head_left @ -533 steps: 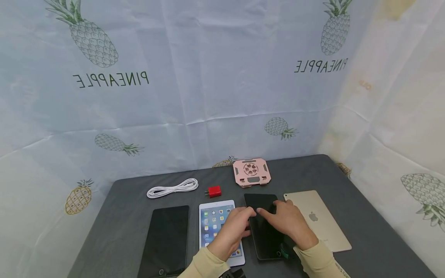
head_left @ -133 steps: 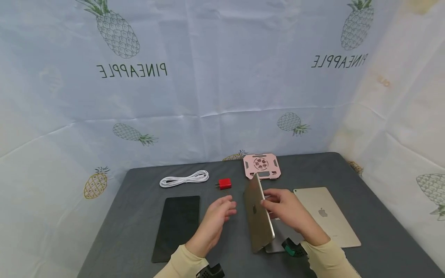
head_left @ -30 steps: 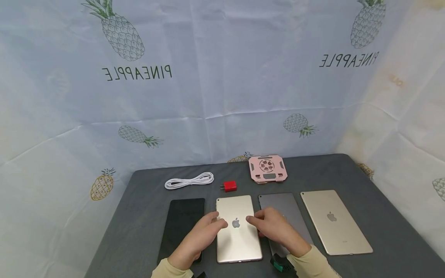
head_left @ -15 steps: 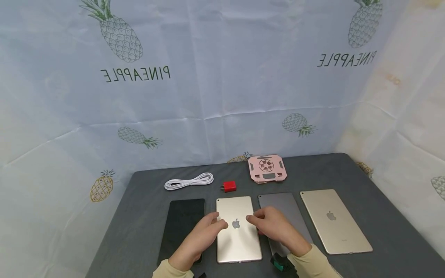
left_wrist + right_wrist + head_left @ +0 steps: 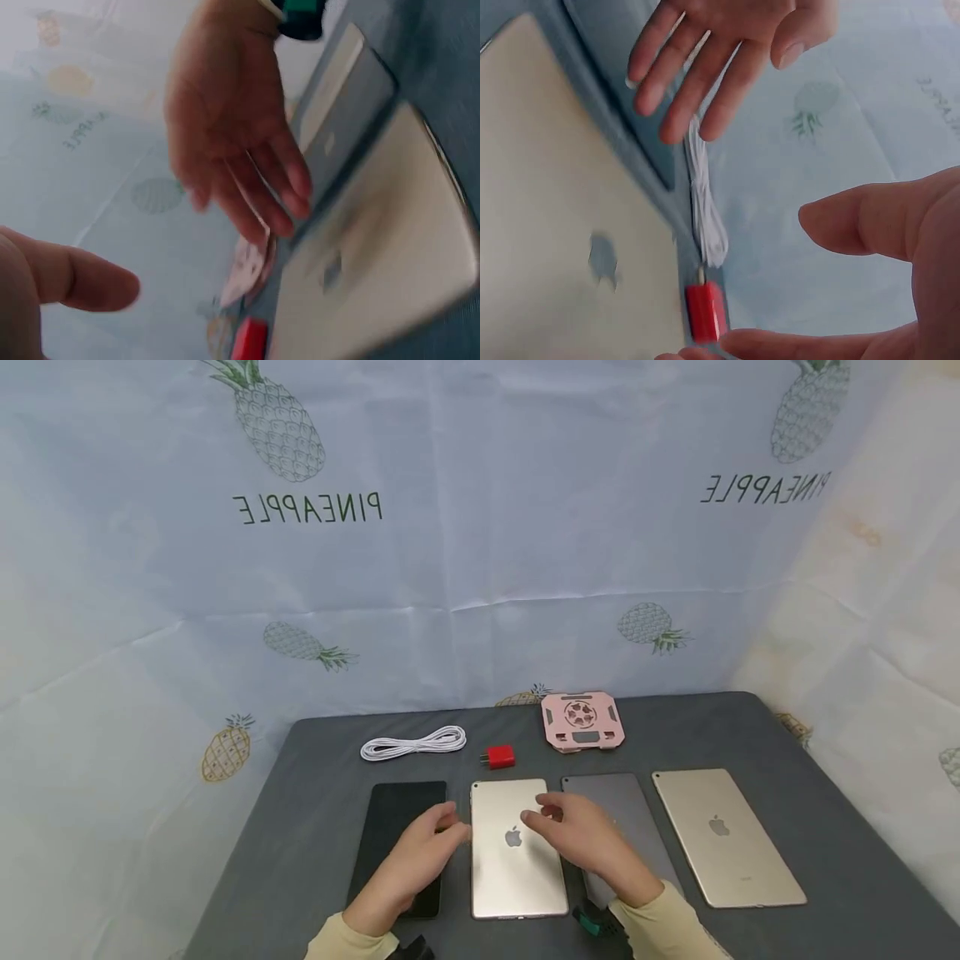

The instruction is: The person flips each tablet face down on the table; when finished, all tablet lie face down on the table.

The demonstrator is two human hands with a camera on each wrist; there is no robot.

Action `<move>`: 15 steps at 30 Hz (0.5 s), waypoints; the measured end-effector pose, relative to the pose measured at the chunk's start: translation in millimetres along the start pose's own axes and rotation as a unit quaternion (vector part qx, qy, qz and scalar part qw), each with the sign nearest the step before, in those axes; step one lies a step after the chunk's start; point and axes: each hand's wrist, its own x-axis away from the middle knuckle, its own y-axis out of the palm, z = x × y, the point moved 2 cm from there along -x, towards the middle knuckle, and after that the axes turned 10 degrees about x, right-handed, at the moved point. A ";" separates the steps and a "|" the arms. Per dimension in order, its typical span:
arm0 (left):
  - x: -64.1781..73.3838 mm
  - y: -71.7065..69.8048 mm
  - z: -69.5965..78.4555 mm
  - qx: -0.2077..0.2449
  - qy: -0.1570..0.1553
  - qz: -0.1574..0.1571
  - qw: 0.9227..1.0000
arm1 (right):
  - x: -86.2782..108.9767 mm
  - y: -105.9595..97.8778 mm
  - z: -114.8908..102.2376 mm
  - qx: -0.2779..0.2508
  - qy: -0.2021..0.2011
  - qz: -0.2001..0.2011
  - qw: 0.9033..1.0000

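Note:
A gold tablet [image 5: 517,885] lies back side up in the middle of the table, its apple logo showing. My left hand [image 5: 420,860] hovers over its left edge and the black tablet [image 5: 386,814] beside it, which lies screen up. Above the gold tablet's right side is my right hand [image 5: 588,835], partly covering a grey tablet [image 5: 633,810] that lies back side up. In both wrist views the fingers are spread, with nothing between thumb and fingers. Farther right, a second gold tablet [image 5: 727,852] also lies back side up.
Behind the tablets are a bundled white cable [image 5: 414,743], a red charger plug [image 5: 498,757] and a pink plate-like stand [image 5: 582,721] with a round cut-out. A pineapple-print curtain [image 5: 465,552] hangs behind the dark grey table [image 5: 277,843].
Over the longer span, the middle gold and grey tablets went from screen up to back side up. Just now both hands left the gold tablet's sides, the left drawing off leftward.

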 end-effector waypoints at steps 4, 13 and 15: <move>5.4 -41.4 -13.7 -0.056 0.013 0.070 0.996 | -6.9 14.3 -27.7 -0.036 -0.037 -0.024 0.998; 11.5 -122.8 -50.4 -0.110 -0.076 0.100 0.986 | -22.6 57.3 -88.9 -0.068 -0.077 -0.103 0.989; 13.0 -128.9 -54.5 -0.072 -0.092 0.100 0.988 | -23.4 65.1 -97.7 -0.065 -0.079 -0.110 0.989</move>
